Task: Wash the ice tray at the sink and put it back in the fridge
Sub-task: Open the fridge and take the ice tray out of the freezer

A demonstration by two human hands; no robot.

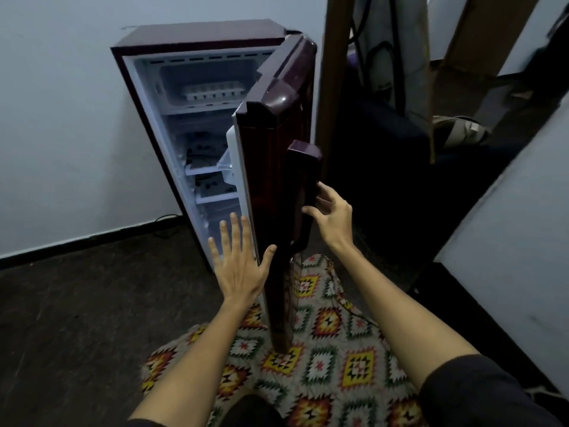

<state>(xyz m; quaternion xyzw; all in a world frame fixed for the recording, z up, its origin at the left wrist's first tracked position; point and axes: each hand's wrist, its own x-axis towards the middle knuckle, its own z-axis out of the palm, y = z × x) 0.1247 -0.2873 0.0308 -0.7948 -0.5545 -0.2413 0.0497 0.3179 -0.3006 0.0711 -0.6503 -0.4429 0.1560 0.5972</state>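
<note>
A small maroon fridge [135, 97] stands against the white wall with its door [277, 155] swung partly open, edge toward me. A white ice tray [212, 90] lies in the top freezer compartment. My left hand [240, 260] is spread flat with straight fingers, its thumb against the door's front edge. My right hand [331, 214] hovers at the lower end of the dark door handle [304, 167], fingers loosely bent and touching it, holding nothing.
White shelves [206, 171] inside the fridge carry blurred items. A patterned rug [326, 349] lies on the dark floor under the door. A wooden post [335, 72] and dark clutter stand right of the fridge. A white panel [508, 241] fills the right side.
</note>
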